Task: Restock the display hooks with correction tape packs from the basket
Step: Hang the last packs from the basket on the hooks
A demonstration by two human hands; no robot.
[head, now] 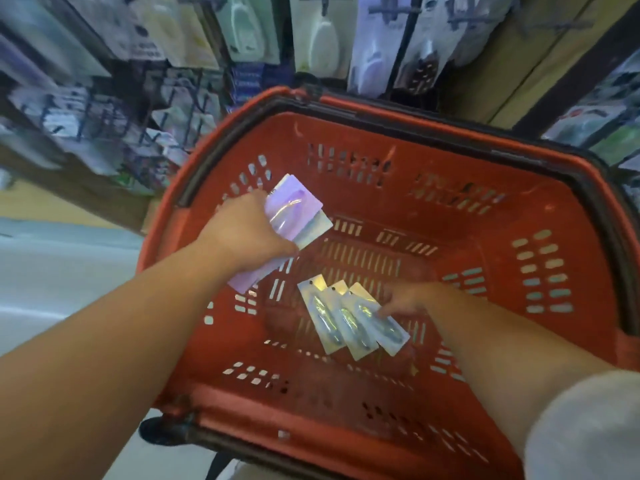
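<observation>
While the left hand [247, 230] grips a stack of purple packs [294, 209] by the basket [381, 109]'s left wall, the right hand [408, 297] reaches 3 correction tape packs [349, 320] fanned mid-floor, fingertips on the rightmost; pinching or merely touching, I cannot tell. Gathering is in hand; next, lifting them cleanly toward the display hooks [390, 10].

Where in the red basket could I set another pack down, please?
Bare floor lies by the far and right walls of the red plastic basket, beyond the right hand. Crowded: mid-floor, with three fanned silver packs, and left, under purple packs the left hand grips.
</observation>
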